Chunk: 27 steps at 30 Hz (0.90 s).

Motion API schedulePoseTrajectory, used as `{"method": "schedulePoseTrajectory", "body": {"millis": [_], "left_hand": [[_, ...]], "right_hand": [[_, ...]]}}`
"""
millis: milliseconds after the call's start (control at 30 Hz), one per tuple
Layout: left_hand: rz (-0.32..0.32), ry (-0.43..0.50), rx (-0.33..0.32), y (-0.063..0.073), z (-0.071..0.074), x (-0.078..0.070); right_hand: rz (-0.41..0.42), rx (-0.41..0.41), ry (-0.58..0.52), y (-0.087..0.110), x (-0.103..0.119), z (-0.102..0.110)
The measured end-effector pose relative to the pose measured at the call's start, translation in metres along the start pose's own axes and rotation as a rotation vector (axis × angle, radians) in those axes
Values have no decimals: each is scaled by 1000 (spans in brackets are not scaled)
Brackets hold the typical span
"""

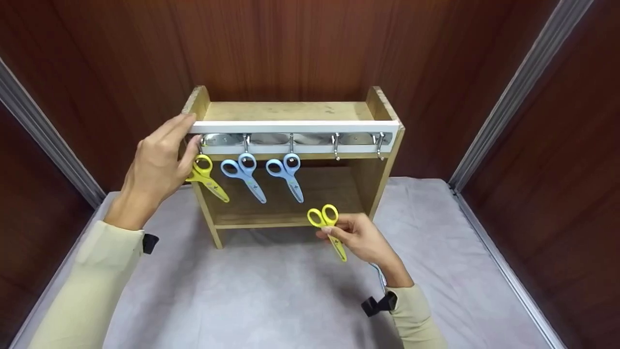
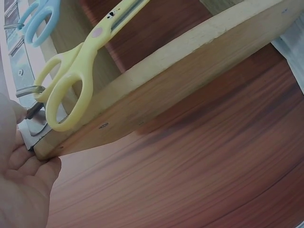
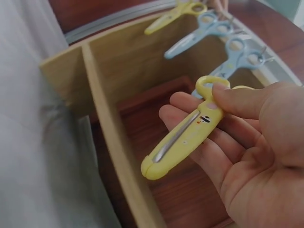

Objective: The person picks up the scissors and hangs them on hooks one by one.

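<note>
Wooden shelf (image 1: 286,111): upright on grey cloth (image 1: 266,291).
Hook rail (image 1: 290,127): across the shelf's upper front; from left, yellow scissors (image 1: 213,186), then two blue scissors (image 1: 294,189), hang from hooks.
Left hand (image 1: 162,157): grips the rail's left end, partly hiding the hanging yellow pair.
Right hand (image 1: 361,237): thumb and fingers pinch second yellow pair (image 1: 338,245), handles up, below the rail.

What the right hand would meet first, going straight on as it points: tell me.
Probably the blue scissors on the middle hook, though depth is unclear and the hand may pass beneath.
</note>
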State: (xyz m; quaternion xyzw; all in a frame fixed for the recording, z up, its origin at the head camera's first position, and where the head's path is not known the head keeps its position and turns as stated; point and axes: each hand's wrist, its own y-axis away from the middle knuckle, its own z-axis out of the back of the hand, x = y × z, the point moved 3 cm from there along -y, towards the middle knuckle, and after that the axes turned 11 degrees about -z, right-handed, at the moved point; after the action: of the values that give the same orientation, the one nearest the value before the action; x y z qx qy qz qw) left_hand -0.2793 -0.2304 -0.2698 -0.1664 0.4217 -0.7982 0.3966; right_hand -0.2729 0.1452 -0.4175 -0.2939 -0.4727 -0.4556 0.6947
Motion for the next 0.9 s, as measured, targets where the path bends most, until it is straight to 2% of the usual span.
{"method": "schedulePoseTrajectory", "body": {"millis": [267, 600, 900], "left_hand": [[-33, -15, 6, -2, 1, -2], [-36, -33, -3, 0, 1, -2], [-33, -48, 9, 0, 2, -2]], "right_hand": [[-3, -20, -77, -3, 22, 9], [59, -71, -39, -7, 48, 21], [69, -107, -103, -15, 64, 26]]}}
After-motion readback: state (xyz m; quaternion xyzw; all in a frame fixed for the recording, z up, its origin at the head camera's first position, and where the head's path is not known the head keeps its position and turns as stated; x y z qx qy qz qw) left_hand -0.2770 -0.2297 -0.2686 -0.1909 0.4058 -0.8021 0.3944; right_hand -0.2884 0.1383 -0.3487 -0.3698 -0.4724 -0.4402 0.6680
